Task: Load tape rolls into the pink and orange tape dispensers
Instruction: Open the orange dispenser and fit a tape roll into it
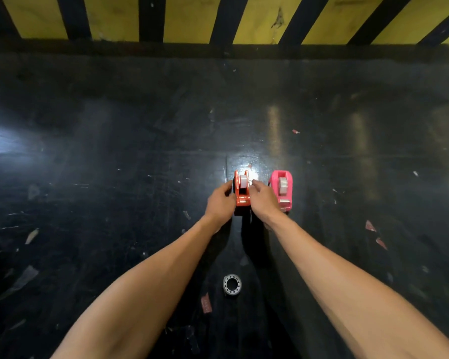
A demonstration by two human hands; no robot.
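An orange tape dispenser [242, 195] stands on the dark table with a whitish tape roll [243, 181] seated between its side walls. My left hand [219, 203] grips its left side and my right hand [263, 200] grips its right side, fingertips near the roll. Just to the right stands a pink tape dispenser [283, 177], also with a clear tape roll [283, 185] in it; my right hand covers its lower left corner. A loose clear tape roll [232, 284] lies flat on the table between my forearms.
The glossy black table [114, 164] carries scattered tape scraps, such as a reddish one [206, 303] and others at the right [370, 226]. A yellow and black striped wall [192, 19] borders the far edge.
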